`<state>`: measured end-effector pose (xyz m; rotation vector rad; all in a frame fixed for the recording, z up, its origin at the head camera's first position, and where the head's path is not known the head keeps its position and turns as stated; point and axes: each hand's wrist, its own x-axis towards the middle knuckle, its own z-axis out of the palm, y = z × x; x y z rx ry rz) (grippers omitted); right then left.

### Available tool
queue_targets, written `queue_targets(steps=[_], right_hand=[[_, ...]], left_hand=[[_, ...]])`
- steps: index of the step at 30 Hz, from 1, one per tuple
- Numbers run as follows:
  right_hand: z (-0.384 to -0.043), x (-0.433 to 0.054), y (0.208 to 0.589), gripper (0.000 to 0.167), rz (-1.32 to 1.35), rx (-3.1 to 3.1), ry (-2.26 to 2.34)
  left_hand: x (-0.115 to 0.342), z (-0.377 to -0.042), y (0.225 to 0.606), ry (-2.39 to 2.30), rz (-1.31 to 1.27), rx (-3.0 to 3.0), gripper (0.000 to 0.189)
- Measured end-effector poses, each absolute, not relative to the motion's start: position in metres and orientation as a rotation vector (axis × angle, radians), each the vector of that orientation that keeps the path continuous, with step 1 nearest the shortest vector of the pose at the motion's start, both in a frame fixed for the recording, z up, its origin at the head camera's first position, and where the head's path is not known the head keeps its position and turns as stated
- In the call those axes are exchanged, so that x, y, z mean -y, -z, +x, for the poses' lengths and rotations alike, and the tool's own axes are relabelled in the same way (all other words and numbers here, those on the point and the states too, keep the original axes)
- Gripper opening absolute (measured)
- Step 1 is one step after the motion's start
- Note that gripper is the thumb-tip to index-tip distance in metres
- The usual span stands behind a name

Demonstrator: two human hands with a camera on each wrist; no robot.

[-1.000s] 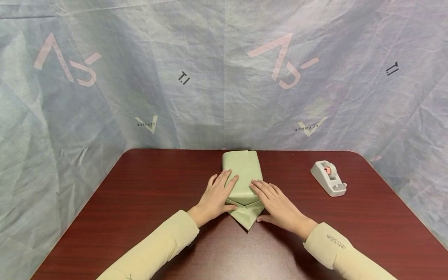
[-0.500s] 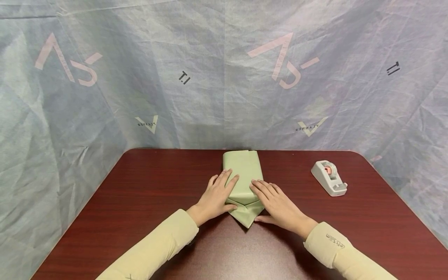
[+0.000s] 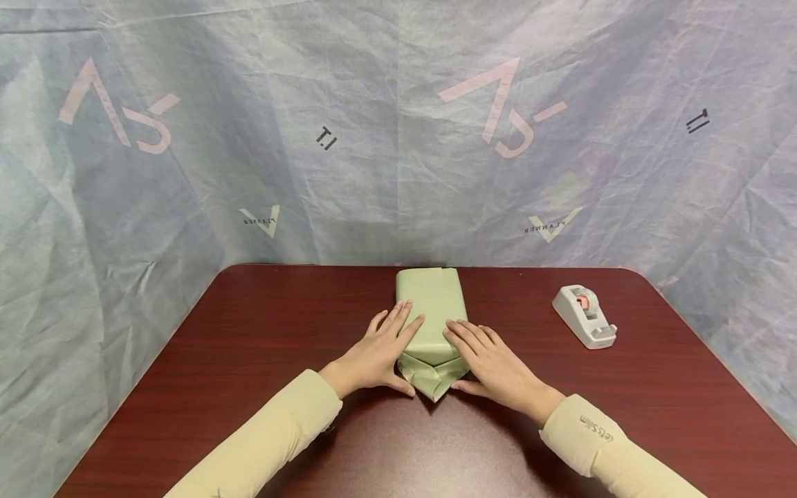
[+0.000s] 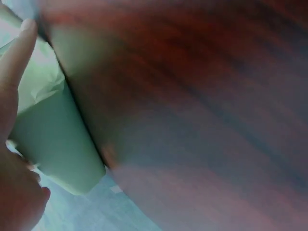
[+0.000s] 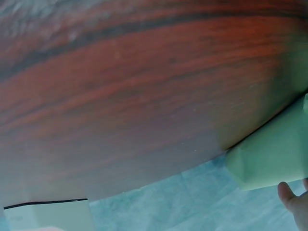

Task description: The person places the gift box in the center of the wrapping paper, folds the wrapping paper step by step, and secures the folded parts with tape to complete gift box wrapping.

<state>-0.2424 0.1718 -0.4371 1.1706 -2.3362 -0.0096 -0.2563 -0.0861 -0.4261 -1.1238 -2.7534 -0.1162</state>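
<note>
A box-shaped package in light green wrapping paper lies on the table, its near end folded into a pointed flap. My left hand rests on the package's left side, fingers spread over the top edge and thumb low beside the flap. Across from it, my right hand lies along the right side with straight fingers on the top edge. Its thumb is by the flap's right side. In the left wrist view the package's side and creased end paper show next to the left hand. Only fingertips of the right hand appear in the right wrist view.
A white tape dispenser stands on the right part of the dark red wooden table. Grey printed cloth hangs behind the table and along both sides.
The left thumb has come off the flap and moved down and toward me. The flap's tip has shifted slightly up and left, and its left side is more creased. The right hand barely moves.
</note>
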Motion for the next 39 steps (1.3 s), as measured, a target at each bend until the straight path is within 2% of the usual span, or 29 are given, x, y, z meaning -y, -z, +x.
queue_targets(steps=[3,9,15,18,39], right_hand=[[-0.2424,-0.1716,0.4372,0.084,1.167,2.326,0.006],[-0.2429,-0.1730,0.4365,0.082,1.188,2.341,-0.030],[-0.2444,-0.1739,0.4362,0.096,1.193,2.377,-0.051],[-0.2451,-0.1725,0.4359,0.099,1.174,2.371,-0.013],[-0.2518,-0.1657,0.4346,0.070,1.136,2.341,-0.083]], left_hand=[[0.0843,-0.2549,0.4282,0.048,-1.105,2.706,0.121],[0.0831,-0.2536,0.4301,-0.041,-1.080,2.610,0.112],[0.0846,-0.2545,0.4307,-0.072,-1.090,2.550,0.102],[0.0845,-0.2555,0.4310,-0.075,-1.088,2.530,0.099],[0.0825,-0.2560,0.4278,-0.068,-1.014,2.549,0.078]])
